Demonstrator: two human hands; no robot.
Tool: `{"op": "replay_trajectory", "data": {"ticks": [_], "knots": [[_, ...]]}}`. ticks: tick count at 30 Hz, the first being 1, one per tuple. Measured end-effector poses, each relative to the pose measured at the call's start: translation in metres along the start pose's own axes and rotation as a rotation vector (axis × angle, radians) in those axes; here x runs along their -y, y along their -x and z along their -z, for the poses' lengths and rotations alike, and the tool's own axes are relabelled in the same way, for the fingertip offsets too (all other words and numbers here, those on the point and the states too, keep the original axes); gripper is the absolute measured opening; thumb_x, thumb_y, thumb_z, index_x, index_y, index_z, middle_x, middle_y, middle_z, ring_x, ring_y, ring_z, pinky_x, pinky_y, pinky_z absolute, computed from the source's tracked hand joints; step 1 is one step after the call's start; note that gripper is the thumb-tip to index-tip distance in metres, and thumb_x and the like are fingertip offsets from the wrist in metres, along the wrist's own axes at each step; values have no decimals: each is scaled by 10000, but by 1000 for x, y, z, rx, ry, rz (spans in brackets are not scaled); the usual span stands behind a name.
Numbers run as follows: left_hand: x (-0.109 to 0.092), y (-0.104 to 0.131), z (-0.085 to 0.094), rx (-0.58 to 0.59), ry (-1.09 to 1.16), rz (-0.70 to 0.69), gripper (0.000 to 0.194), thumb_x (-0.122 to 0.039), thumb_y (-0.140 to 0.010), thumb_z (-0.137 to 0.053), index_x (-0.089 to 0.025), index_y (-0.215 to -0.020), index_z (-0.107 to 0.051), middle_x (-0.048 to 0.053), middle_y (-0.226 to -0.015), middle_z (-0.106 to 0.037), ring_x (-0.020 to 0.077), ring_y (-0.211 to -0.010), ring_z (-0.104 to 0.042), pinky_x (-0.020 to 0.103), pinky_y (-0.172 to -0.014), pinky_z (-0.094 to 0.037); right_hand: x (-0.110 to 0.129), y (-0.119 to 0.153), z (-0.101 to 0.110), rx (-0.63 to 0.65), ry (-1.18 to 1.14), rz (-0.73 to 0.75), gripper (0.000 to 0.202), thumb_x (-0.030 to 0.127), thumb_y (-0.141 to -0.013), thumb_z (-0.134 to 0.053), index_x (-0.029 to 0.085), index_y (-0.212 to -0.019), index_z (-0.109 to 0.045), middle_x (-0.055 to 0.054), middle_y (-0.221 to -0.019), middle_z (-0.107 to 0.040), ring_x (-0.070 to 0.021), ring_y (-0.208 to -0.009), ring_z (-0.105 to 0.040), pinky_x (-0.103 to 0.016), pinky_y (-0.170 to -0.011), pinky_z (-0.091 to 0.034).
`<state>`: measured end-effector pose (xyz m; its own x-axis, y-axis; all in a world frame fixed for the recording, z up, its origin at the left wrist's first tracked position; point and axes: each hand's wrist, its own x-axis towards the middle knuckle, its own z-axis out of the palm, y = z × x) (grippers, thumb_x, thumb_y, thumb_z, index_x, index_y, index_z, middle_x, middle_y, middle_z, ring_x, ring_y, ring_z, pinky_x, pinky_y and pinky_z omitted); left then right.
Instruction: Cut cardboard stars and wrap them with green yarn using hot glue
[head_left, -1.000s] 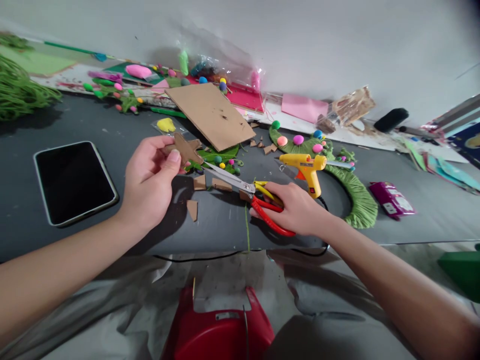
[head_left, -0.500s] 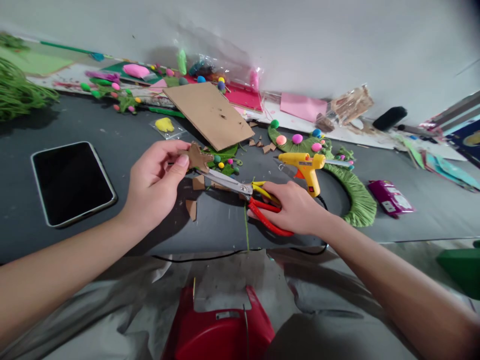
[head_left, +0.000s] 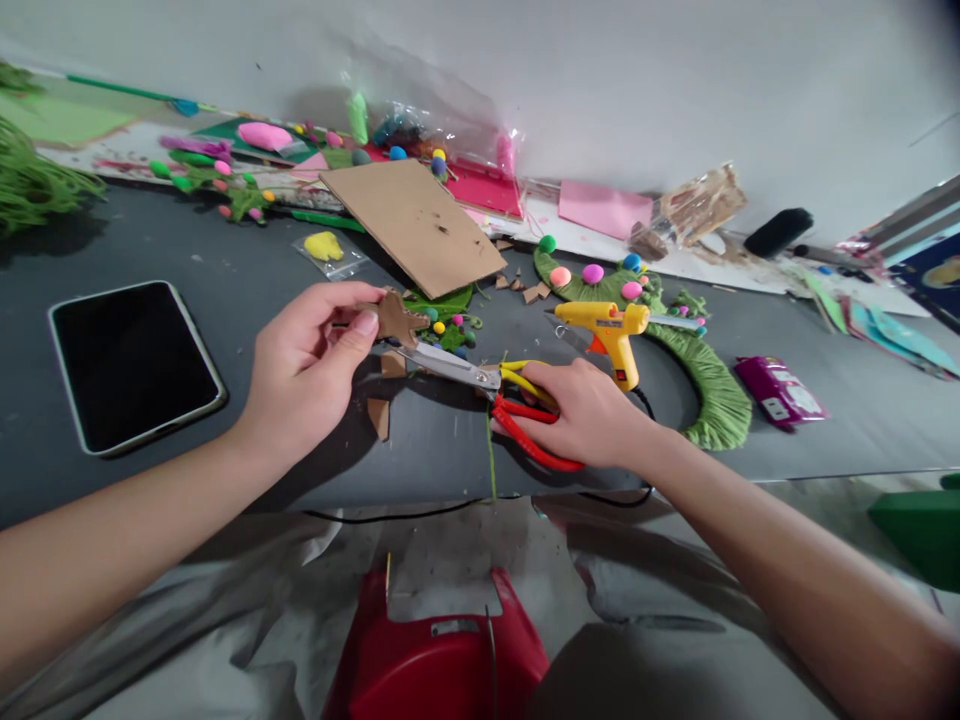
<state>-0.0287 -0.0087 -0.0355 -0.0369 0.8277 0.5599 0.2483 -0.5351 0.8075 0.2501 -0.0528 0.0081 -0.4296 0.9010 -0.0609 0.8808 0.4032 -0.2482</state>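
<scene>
Between thumb and fingers, my left hand (head_left: pixel 311 365) pinches a small brown cardboard cutout (head_left: pixel 397 320) with an uneven, star-like outline. My right hand (head_left: pixel 589 415) is closed round the red and yellow handles of a pair of scissors (head_left: pixel 457 368). Their blades point left, and the tips are at the lower edge of the cutout. Whether the blades bite into the cardboard I cannot tell. Beneath the cutout lie cardboard scraps (head_left: pixel 380 418). A green leafy piece with small coloured pompoms (head_left: pixel 455 325) is just behind the blades.
A yellow glue gun (head_left: pixel 611 335) lies over a green yarn-wrapped wreath (head_left: pixel 709 395). Behind my hands is a cardboard sheet (head_left: pixel 420 225). A tablet (head_left: pixel 135 365) lies at left, a purple packet (head_left: pixel 780 390) at right. A black cord (head_left: pixel 420 516) runs along the front edge.
The view has shifted slightly, so the table items sit a little further left. Both hands keep their grips, with scissors and cutout in nearly the same position.
</scene>
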Motion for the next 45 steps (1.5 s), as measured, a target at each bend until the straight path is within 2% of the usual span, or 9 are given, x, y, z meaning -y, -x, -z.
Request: {"op": "replay_trajectory", "data": {"ticks": [12, 19, 35, 45], "knots": [[0, 0, 0, 17, -29, 10, 248, -141, -885, -698, -234, -1105, -763, 6, -958, -760, 107, -773, -649, 192, -671, -508, 0, 0, 0, 13, -22, -9, 444, 632, -911, -560, 215, -779, -484, 45, -602, -479, -116, -555, -329, -297, -639, -229], [-1, 0, 1, 17, -21, -10, 258, -125, -879, -691, -236, -1099, -764, 11, -1006, -772, 109, -780, -667, 192, -654, -514, -1, 0, 0, 16, -7, -3, 412, 596, -919, -562, 213, -781, -491, 42, -608, -494, -117, -558, -347, -297, -641, -232], [-1, 0, 0, 22, -4, -6, 263, -112, -874, -694, -235, -1094, -769, 12, -1005, -776, 108, -787, -674, 186, -662, -520, -2, -1, 0, 44, -6, -16, 470, 597, -925, -563, 211, -717, -392, 42, -618, -491, -112, -567, -305, -302, -664, -246], [1, 1, 1, 27, -43, 1, 246, -149, -881, -696, -245, -1096, -767, 9, -1006, -772, 120, -777, -662, 210, -647, -505, -4, -1, 0, 37, 14, -2, 449, 591, -931, -550, 210, -721, -438, 30, -626, -524, -120, -573, -337, -303, -669, -257]]}}
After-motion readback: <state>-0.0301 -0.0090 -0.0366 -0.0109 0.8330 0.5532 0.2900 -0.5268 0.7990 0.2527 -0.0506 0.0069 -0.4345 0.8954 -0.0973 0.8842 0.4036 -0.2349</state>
